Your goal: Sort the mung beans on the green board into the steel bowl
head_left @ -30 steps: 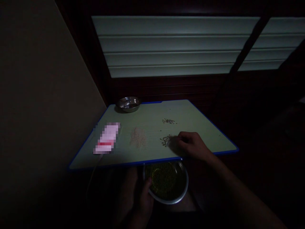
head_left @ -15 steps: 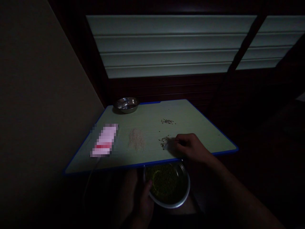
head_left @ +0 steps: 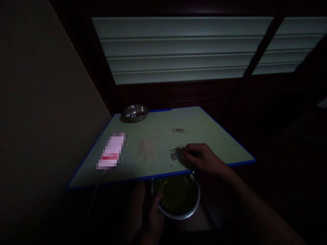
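Note:
Below the table's near edge, my left hand (head_left: 155, 212) grips the left rim of a metal bowl (head_left: 185, 216). Small greenish grains (head_left: 175, 193) fill its bottom, their kind hard to make out in the dim light. My right hand (head_left: 200, 157) is curled low over the tabletop, fingers closed and pointing left. At its fingertips lies a small scatter of dark grains (head_left: 176, 149), with a pale, blurry patch beside them. What the fingers hold, if anything, is hidden. Farther back sits a second little group of dark grains (head_left: 179, 130).
The pale table (head_left: 214, 131) has a blue edge. A smaller metal bowl (head_left: 135, 117) stands at its back left corner. A blurred-out phone-like object (head_left: 112, 151) with a cable lies at left, beside a pale pinkish powdery pile (head_left: 146, 149). Behind is a louvred panel (head_left: 176, 47).
My right hand has shifted slightly left, its fingertips closer to the near grains, and a grain now lies nearer the front edge. The held bowl has moved a little left and up.

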